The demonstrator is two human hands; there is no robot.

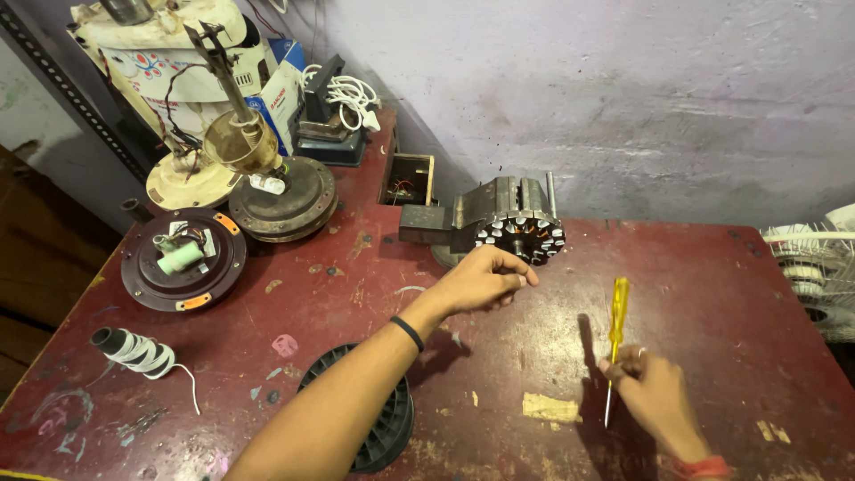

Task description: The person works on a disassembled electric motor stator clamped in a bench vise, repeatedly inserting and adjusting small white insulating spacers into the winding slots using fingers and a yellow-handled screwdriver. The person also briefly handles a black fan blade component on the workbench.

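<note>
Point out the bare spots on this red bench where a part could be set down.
Bare tabletop lies right of the stator, and between the tape roll and black spool. The far-left corner is crowded with fan motors.

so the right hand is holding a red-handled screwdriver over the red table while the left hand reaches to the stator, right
Not quite. In the head view the screwdriver held by the right hand has a yellow handle, not a red one. The rest stands: it is held over the red table, and the left hand reaches to the stator.
</note>
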